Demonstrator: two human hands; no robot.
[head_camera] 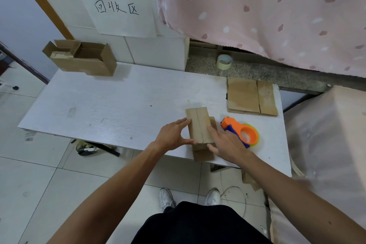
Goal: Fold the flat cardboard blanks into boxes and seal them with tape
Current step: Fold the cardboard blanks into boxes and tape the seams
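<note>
A small brown cardboard box [199,123] stands near the front edge of the white table [111,109], its two top flaps closed along a middle seam. My left hand [174,134] touches its left side with fingers and thumb spread straight. My right hand [225,142] lies flat on the top and right side, fingers straight. A loose flap [204,154] sticks out toward me past the table edge. An orange and blue tape dispenser [240,131] lies just right of my right hand. A stack of flat cardboard blanks [251,96] sits at the back right.
An open cardboard box [81,57] with folded pieces inside stands at the table's back left. A roll of tape [224,62] rests on the stone ledge behind. A pink curtain [267,12] hangs at the right. Cardboard scraps [250,181] lie on the tiled floor.
</note>
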